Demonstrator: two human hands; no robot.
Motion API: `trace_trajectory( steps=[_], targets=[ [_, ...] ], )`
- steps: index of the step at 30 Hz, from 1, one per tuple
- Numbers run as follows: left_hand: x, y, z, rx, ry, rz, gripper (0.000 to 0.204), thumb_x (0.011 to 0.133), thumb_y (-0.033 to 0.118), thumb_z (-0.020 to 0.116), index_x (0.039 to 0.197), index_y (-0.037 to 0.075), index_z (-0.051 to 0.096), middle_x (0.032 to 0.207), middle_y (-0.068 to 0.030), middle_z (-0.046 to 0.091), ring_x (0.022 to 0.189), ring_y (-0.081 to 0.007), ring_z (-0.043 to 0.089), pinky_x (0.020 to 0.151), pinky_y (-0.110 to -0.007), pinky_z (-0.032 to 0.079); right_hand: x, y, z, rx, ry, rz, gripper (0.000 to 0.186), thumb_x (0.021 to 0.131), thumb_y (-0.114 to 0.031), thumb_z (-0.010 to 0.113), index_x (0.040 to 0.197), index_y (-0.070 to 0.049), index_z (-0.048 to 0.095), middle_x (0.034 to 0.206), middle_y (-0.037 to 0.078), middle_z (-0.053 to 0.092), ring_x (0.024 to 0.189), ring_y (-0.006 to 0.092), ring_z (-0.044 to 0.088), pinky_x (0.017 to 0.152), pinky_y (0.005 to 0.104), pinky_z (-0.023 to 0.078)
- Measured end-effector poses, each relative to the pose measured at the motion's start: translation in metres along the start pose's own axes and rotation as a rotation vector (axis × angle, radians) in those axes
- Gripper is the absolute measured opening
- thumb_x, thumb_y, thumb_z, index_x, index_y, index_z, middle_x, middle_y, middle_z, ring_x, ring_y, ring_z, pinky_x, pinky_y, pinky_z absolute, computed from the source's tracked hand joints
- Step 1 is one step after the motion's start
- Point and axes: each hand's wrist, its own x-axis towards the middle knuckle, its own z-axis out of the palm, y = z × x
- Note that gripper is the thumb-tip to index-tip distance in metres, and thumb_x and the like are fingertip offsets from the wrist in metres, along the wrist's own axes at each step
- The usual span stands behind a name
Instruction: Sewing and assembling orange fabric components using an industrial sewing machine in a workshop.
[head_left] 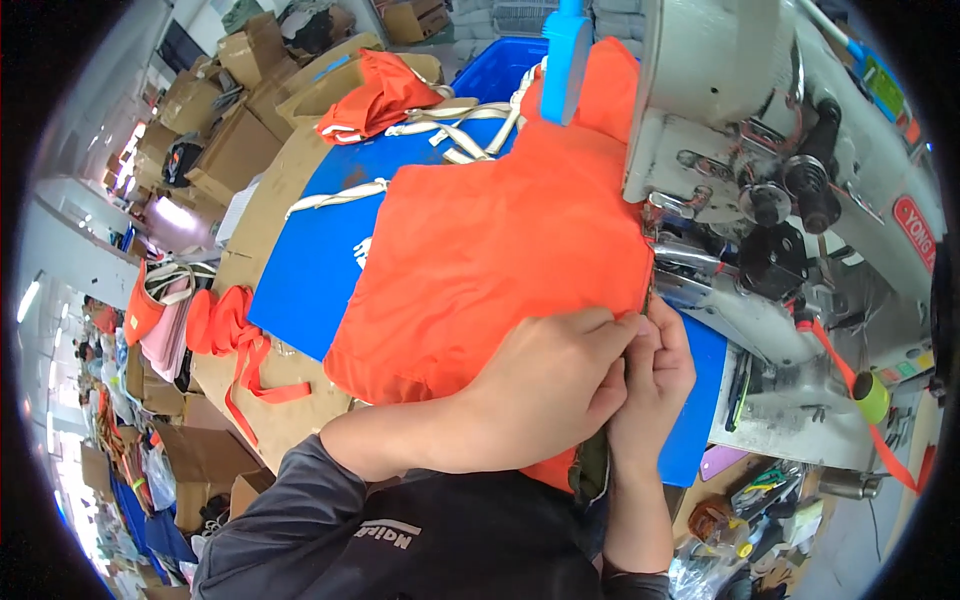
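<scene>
A large orange fabric piece [480,250] lies across the blue work board, its right edge running under the head of a white industrial sewing machine [710,90]. At that edge, just on my side of the presser foot area [660,240], my left hand [565,370] pinches the cloth with its thumb and fingers. My right hand [655,375] is closed on the same edge, its fingertips touching the left ones. A dark green strip [590,468] runs along the edge and hangs down below my hands. The fingers cover the exact spot they grip.
The blue board [310,260] carries white straps [455,135] at its far side. Another orange bundle [380,95] and a blue crate [500,68] are behind. An orange ribbon [255,375] lies at left. Tools and bottles [740,520] crowd the lower right; cardboard boxes [235,165] stand far left.
</scene>
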Motion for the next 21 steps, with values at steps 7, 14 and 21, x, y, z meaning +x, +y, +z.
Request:
trace_trajectory(
  steps=[7, 14, 21],
  targets=[
    [0.009, -0.009, 0.005, -0.114, 0.050, 0.020, 0.038, 0.077, -0.005, 0.061, 0.114, 0.002, 0.061, 0.082, -0.0144, 0.060, 0.064, -0.0302, 0.061, 0.056, -0.038, 0.049, 0.014, 0.006, -0.002, 0.009, 0.006, 0.004, 0.027, 0.101, -0.004, 0.045, 0.124, 0.007, 0.054, 0.114, 0.011, 0.066, 0.100, 0.0119, 0.061, 0.088, 0.0247, 0.048],
    [0.020, -0.018, 0.016, -0.067, 0.061, -0.034, 0.021, 0.081, 0.001, 0.059, 0.102, 0.001, 0.060, 0.082, -0.0158, 0.059, 0.069, -0.0350, 0.060, 0.060, -0.042, 0.048, 0.022, 0.003, -0.005, -0.040, 0.000, 0.024, 0.027, 0.099, 0.001, 0.044, 0.124, 0.007, 0.051, 0.114, 0.012, 0.065, 0.102, 0.0142, 0.062, 0.090, 0.0262, 0.047],
    [0.025, -0.021, 0.022, -0.070, 0.078, -0.034, 0.014, 0.083, 0.007, 0.060, 0.096, 0.000, 0.060, 0.080, -0.0157, 0.058, 0.069, -0.0340, 0.061, 0.059, -0.042, 0.048, 0.016, 0.000, -0.006, -0.138, -0.003, -0.036, 0.023, 0.101, -0.006, 0.048, 0.121, 0.004, 0.052, 0.098, 0.006, 0.065, 0.086, 0.0067, 0.058, 0.078, 0.0216, 0.047]
  ],
)
